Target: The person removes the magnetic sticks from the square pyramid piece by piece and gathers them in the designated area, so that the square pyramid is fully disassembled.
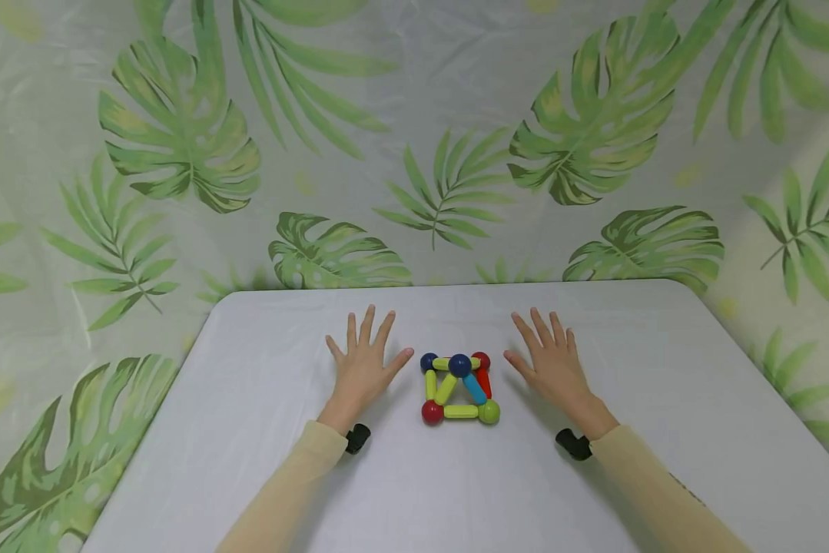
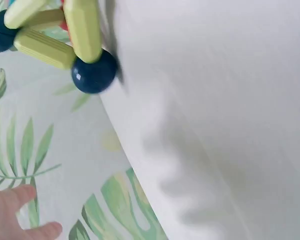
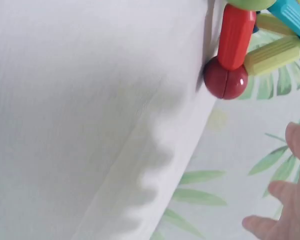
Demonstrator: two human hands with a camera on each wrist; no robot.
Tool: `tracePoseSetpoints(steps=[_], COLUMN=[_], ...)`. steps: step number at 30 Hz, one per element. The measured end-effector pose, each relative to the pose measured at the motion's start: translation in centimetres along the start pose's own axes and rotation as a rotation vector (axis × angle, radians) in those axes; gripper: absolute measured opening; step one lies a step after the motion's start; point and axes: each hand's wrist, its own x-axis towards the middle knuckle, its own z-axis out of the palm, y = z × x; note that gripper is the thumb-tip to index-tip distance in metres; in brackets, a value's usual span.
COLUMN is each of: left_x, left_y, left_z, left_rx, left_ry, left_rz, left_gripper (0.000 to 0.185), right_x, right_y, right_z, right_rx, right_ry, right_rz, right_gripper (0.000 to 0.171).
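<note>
Hands lie flat on a white table [image 1: 262,430] in the head view, palms down and fingers spread, one on each side of a small toy structure [image 1: 459,388] made of coloured rods and balls. The structure sits near the middle of the table, somewhat toward its far edge, with a dark blue ball at its peak and red, green and blue balls at its base corners; the rods at the back are partly hidden behind the front ones. The left hand [image 1: 363,369] rests just beside the structure without touching it, fingers straight and holding nothing. The right hand [image 1: 554,361] lies the same way on the other side, also apart from it. Pale yellow sleeves run off the near edge of the frame, and a small black device sits at each wrist. A leaf-print backdrop [image 1: 179,138] hangs behind the table. In the left wrist view, the picture is blurred and tilted; only a corner of the structure shows at the top left, cut off by the frame, with a dark blue ball [image 2: 94,73] at the table's edge. Only fingertips of the left hand show at the bottom left. In the right wrist view, a red ball [image 3: 225,79] and red rod [image 3: 236,36] show at the top, the rest cut off. Fingertips of the right hand appear at the right edge, loosely extended.
</note>
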Motion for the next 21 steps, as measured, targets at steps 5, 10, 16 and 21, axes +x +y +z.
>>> tracePoseSetpoints(steps=[5,10,16,21], left_x=[0.1,0.1,-0.3,-0.3], left_y=[1.7,3.9,5.7,5.9], left_z=[0.4,1.7,3.7,4.2], left_rx=[-0.278,-0.597,-0.670,-0.671], left_ry=[-0.038,-0.116,-0.121,-0.075], left_rz=[0.153,0.246,0.242,0.266], left_gripper=[0.064,0.052,0.043,0.039], right_x=[-0.2,-0.9,-1.5,-1.8], right_y=[-1.2,-3.1,-4.9,-5.6], right_z=[0.3,0.6,1.7,2.2], right_rx=[0.215,0.516,0.687,0.701], right_ry=[-0.039,-0.072,-0.109,-0.099], right_rz=[-0.082,-0.113,-0.118,-0.077], right_gripper=[0.065,0.044,0.025,0.022])
